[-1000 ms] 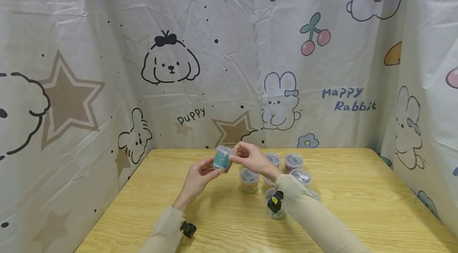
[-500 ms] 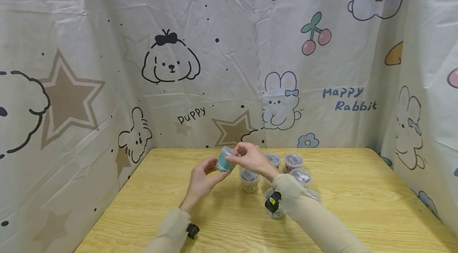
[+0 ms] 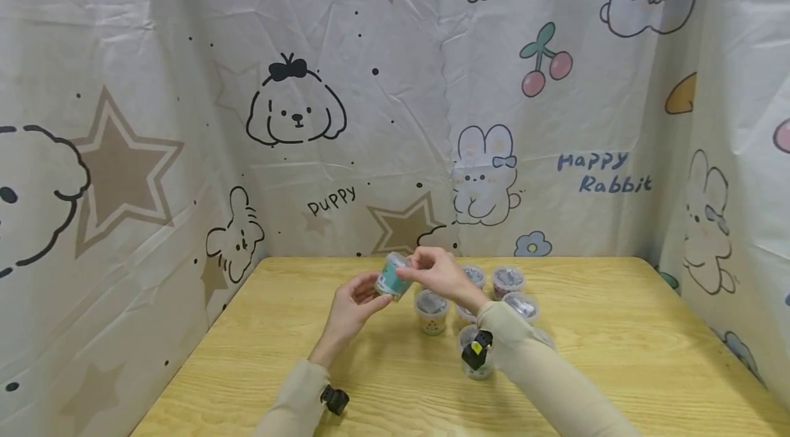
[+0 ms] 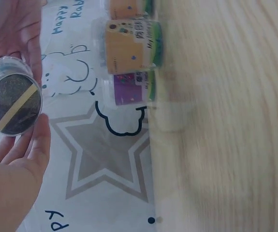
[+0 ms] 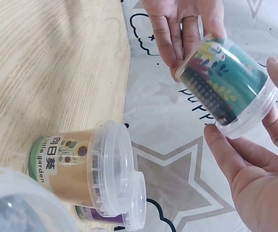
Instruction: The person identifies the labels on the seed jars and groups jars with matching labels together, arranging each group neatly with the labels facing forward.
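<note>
A small clear plastic cup with a teal printed label (image 3: pixel 391 279) is held above the table, tilted with its lid end toward the upper right. My left hand (image 3: pixel 350 313) grips it near the base, thumb on one side and fingers on the other. At the lid, my right hand (image 3: pixel 439 276) pinches the rim between thumb and fingers. The left wrist view shows the cup's underside (image 4: pixel 14 104), dark with a yellow stripe across it. Flower patterns and a dark text panel on the label (image 5: pixel 226 82) face the right wrist camera.
Several similar lidded cups stand right of the held one, among them an orange-label cup (image 3: pixel 431 313) and one near my right wrist (image 3: pixel 476 361). My right forearm partly covers the group. A printed cloth (image 3: pixel 395 114) hangs behind the wooden table (image 3: pixel 259 341).
The teal-label cup has tipped its lid end to the right and shifted slightly right. My left hand has moved a little right with it; my right hand stays at the lid.
</note>
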Demonstrator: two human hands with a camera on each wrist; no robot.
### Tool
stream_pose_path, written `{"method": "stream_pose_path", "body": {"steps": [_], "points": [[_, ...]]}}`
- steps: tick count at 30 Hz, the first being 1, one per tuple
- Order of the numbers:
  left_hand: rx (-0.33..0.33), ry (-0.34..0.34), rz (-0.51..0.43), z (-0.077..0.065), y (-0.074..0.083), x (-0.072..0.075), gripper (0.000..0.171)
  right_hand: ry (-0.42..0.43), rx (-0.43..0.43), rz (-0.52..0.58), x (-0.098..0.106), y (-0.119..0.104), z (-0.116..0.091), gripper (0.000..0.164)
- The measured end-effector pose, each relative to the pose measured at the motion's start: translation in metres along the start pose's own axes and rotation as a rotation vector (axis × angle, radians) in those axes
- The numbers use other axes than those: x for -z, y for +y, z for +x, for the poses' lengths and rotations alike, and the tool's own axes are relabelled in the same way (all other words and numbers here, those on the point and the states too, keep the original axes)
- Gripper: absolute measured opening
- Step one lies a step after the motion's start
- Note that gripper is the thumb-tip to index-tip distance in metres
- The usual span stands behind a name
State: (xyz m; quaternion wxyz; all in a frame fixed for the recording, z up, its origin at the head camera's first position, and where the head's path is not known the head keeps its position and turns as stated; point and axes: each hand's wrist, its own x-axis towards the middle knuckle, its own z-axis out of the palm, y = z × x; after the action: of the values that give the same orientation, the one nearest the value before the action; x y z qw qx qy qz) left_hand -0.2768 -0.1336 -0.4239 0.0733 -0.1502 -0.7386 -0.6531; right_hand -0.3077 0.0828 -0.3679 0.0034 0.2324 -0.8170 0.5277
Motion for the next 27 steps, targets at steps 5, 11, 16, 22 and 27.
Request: {"method": "stream_pose_path", "body": {"steps": [5, 11, 16, 22, 27], "points": [[0.032, 0.014, -0.037, 0.001, 0.002, -0.001, 0.047, -0.01, -0.002, 0.045, 0.0, 0.001, 0.0, 0.037], [-0.014, 0.058, -0.026, 0.0, 0.004, -0.004, 0.049, 0.005, -0.043, 0.025, 0.0, -0.005, -0.002, 0.032], [-0.093, 0.068, 0.01, 0.001, 0.008, -0.009, 0.049, 0.019, -0.045, 0.042, 0.001, -0.007, -0.003, 0.032], [-0.039, 0.034, 0.003, 0.003, 0.013, -0.004, 0.047, 0.008, -0.001, 0.155, 0.003, -0.001, -0.003, 0.032], [0.066, -0.018, -0.07, 0.005, 0.016, 0.001, 0.046, -0.004, 0.015, 0.192, 0.003, 0.001, -0.004, 0.032]]}}
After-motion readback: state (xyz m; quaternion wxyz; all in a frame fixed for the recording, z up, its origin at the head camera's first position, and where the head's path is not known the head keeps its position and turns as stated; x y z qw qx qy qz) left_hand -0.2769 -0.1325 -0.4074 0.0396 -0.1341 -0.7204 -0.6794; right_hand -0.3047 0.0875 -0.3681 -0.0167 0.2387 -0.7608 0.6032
